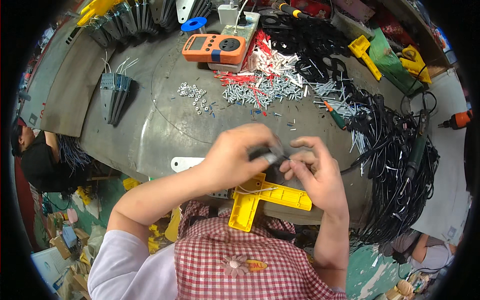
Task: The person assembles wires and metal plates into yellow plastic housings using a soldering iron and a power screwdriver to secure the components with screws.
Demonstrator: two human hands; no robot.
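My left hand (242, 152) is over the near middle of the bench, fingers curled round a small dark piece (257, 152) smeared by motion. Close beside it, my right hand (317, 172) pinches with thumb and forefinger at the tip of the same dark piece; what lies between the fingertips is too small to name. Just below both hands sits an open yellow plastic housing (245, 210), T-shaped, with thin white wires (257, 190) across it. A pale metal plate (185, 163) with holes shows partly beneath my left forearm.
Screws (270, 90), white nuts (192, 95) and red-and-white leads (267, 55) lie in heaps beyond the hands. An orange multimeter (214, 48) stands behind them. Bundled black cables (395, 150) fill the right side. Grey metal brackets (115, 97) stand at left; a person (42, 155) sits beyond.
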